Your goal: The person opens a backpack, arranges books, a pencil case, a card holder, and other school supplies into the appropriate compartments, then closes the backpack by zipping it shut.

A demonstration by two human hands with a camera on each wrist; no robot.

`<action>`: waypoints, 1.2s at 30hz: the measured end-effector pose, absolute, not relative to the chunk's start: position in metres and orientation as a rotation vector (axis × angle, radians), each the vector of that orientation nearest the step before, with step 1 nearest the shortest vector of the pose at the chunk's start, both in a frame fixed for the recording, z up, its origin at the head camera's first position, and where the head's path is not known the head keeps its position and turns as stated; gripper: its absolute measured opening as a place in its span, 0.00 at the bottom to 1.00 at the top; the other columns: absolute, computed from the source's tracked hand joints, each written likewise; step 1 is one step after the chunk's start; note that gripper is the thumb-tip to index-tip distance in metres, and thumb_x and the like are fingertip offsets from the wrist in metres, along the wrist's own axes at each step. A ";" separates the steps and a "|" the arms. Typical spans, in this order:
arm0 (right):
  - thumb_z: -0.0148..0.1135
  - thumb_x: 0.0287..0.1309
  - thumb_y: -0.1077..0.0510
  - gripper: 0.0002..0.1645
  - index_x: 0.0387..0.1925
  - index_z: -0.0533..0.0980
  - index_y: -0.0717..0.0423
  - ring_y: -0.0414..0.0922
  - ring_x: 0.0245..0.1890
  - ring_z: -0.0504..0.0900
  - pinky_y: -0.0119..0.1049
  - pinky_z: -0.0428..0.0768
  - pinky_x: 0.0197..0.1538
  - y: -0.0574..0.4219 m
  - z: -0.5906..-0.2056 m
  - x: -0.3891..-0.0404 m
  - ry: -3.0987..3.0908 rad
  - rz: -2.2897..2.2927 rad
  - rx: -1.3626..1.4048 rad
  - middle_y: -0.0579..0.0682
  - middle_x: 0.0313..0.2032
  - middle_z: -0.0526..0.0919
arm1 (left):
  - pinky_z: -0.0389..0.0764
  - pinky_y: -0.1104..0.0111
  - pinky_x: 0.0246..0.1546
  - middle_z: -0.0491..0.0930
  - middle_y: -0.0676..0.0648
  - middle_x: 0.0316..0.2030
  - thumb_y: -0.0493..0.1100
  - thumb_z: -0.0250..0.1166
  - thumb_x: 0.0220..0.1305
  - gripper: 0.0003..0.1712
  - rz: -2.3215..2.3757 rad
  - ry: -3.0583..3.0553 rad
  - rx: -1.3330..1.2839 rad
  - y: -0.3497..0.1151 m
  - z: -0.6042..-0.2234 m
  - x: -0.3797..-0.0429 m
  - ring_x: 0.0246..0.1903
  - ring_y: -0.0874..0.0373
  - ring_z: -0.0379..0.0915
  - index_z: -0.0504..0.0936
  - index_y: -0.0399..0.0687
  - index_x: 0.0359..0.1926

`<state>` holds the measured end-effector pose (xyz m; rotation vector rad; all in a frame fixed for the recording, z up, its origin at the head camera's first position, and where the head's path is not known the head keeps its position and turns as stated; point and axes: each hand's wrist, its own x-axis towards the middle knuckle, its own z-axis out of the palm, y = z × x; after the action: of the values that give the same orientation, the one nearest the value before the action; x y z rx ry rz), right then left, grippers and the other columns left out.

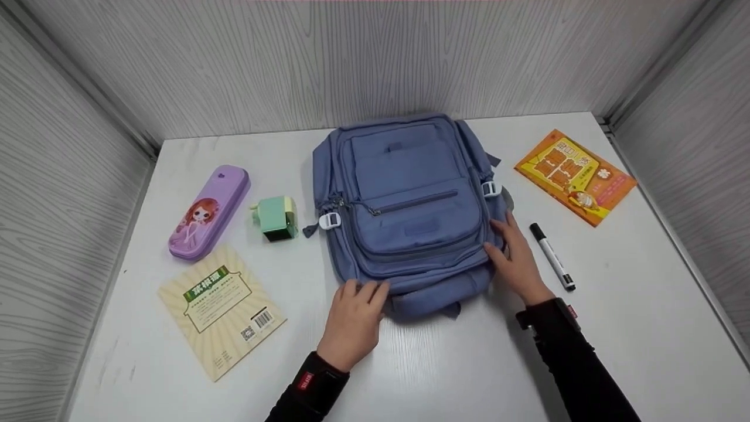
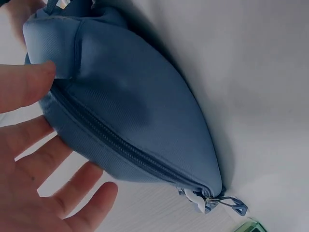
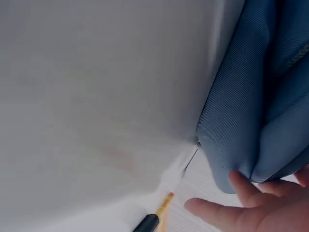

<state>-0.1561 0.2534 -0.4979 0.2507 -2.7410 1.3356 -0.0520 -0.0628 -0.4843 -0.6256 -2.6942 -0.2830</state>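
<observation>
A blue backpack (image 1: 419,176) lies flat on the white table, its front pocket and zippers facing up. My left hand (image 1: 353,322) touches its near left corner; in the left wrist view, the thumb and spread fingers (image 2: 87,186) rest against the fabric beside a closed zipper (image 2: 125,147). On the backpack's right side rests my right hand (image 1: 518,264), thumb and fingers apart. The right wrist view shows those fingers (image 3: 246,191) loosely extended along the bag's edge. The bag's underside is hidden.
To the left lie a purple pencil case (image 1: 210,211), a green pencil sharpener (image 1: 275,218) and a cream booklet (image 1: 222,310). On the right are an orange booklet (image 1: 577,176) and a black-capped marker (image 1: 552,257). Grey wood-grain panels (image 1: 375,64) bound the table's back and sides.
</observation>
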 end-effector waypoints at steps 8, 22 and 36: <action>0.58 0.63 0.56 0.30 0.63 0.70 0.67 0.72 0.73 0.54 0.72 0.49 0.71 0.208 -0.481 -0.126 -2.563 1.044 0.418 0.73 0.72 0.59 | 0.79 0.50 0.53 0.82 0.42 0.52 0.39 0.68 0.61 0.22 -0.760 -2.852 -0.552 -0.101 -0.452 -0.097 0.52 0.43 0.78 0.80 0.43 0.57; 0.71 0.56 0.48 0.42 0.70 0.67 0.49 0.65 0.70 0.61 0.77 0.62 0.60 0.142 -0.484 -0.058 -2.690 0.495 0.877 0.63 0.72 0.64 | 0.53 0.31 0.70 0.60 0.37 0.74 0.25 0.51 0.60 0.40 -0.450 -3.098 -0.288 -0.128 -0.489 -0.169 0.71 0.34 0.59 0.69 0.57 0.71; 0.77 0.47 0.58 0.37 0.62 0.75 0.43 0.67 0.66 0.69 0.78 0.70 0.52 0.165 -0.495 -0.074 -2.618 0.531 0.834 0.57 0.63 0.76 | 0.52 0.32 0.71 0.69 0.38 0.69 0.32 0.48 0.68 0.29 -0.266 -3.085 -0.263 -0.115 -0.496 -0.163 0.70 0.37 0.63 0.77 0.58 0.65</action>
<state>-0.0741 0.1650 -0.4952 0.8342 -2.6183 0.5307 -0.1627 -0.1148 -0.4959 -0.2629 -3.0846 -0.2664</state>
